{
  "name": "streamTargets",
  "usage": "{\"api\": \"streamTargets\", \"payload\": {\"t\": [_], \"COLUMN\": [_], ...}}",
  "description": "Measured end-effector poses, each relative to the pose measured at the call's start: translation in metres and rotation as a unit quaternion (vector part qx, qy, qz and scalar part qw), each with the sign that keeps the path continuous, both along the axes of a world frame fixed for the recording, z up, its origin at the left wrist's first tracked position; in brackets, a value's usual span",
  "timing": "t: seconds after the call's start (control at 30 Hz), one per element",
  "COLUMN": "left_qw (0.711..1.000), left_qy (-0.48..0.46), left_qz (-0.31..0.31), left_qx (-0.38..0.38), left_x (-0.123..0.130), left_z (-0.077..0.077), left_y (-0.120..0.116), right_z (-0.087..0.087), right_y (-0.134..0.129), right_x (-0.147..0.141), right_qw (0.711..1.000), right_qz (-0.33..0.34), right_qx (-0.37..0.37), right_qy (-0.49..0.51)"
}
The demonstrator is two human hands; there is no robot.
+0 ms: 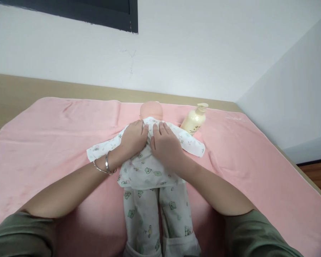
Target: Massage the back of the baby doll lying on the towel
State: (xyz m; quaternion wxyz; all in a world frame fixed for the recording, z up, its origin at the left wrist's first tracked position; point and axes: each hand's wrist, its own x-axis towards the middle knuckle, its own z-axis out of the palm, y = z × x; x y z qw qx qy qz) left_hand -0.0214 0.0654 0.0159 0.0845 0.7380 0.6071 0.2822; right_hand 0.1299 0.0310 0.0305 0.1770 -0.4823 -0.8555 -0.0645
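A baby doll (151, 110) lies stretched out on a pink cloth, its bald head toward the wall and no facial features showing. It wears a white printed top (147, 173) and matching trousers (144, 217), with both sleeves spread sideways. My left hand (135, 137) rests on the doll's upper left side near the shoulder, its fingers partly foreshortened. Beside it, my right hand (166, 144) lies on the upper right side with its fingers extended. Both palms face down on the top, and neither hand lifts anything.
A cream pump bottle (194, 120) leans on its side beyond the right sleeve. The pink cloth (246, 167) covers most of a wooden surface (16, 85), which borders a white wall (189, 50). A dark frame (96, 14) is on the wall at upper left.
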Motion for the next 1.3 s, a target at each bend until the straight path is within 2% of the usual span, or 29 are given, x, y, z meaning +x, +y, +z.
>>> {"api": "streamTargets", "payload": {"t": [0.13, 0.23, 0.3, 0.37, 0.47, 0.6, 0.67, 0.77, 0.87, 0.97, 1.1, 1.3], "left_qw": [0.995, 0.992, 0.991, 0.992, 0.995, 0.996, 0.996, 0.997, 0.997, 0.997, 0.997, 0.995], "left_qy": [0.061, 0.079, 0.086, 0.075, 0.024, -0.049, -0.053, -0.043, -0.039, -0.040, -0.042, -0.022], "left_qz": [-0.035, -0.027, -0.019, -0.020, -0.031, 0.002, 0.014, 0.017, 0.021, 0.020, 0.018, 0.008], "left_qx": [0.074, 0.095, 0.101, 0.100, 0.091, 0.069, 0.064, 0.067, 0.068, 0.068, 0.064, 0.095], "left_x": [0.009, 0.018, 0.022, 0.023, 0.020, 0.016, 0.016, 0.017, 0.019, 0.019, 0.019, 0.021], "left_z": [-0.006, -0.005, -0.003, -0.001, -0.002, -0.007, -0.009, -0.011, -0.011, -0.012, -0.014, -0.017], "left_y": [-0.015, -0.032, -0.038, -0.038, -0.028, -0.014, -0.012, -0.013, -0.015, -0.014, -0.012, -0.020], "right_z": [0.002, 0.004, 0.004, 0.005, 0.006, 0.006, 0.007, 0.010, 0.010, 0.006, 0.001, 0.003], "right_y": [0.023, 0.046, 0.055, 0.055, 0.038, 0.007, 0.003, 0.015, 0.034, 0.041, 0.038, 0.052], "right_x": [0.006, 0.014, 0.017, 0.018, 0.013, 0.004, 0.003, 0.008, 0.014, 0.014, 0.011, 0.016], "right_qw": [0.997, 0.989, 0.987, 0.990, 0.997, 1.000, 0.999, 0.999, 0.992, 0.990, 0.992, 0.993], "right_qz": [0.008, -0.025, -0.031, -0.023, -0.003, -0.015, -0.018, -0.013, -0.041, -0.049, -0.047, -0.022], "right_qx": [-0.053, -0.109, -0.121, -0.106, -0.068, 0.003, 0.010, -0.046, -0.100, -0.099, -0.078, -0.100], "right_qy": [0.050, 0.095, 0.100, 0.086, 0.038, -0.021, -0.026, 0.012, 0.071, 0.089, 0.087, 0.054]}}
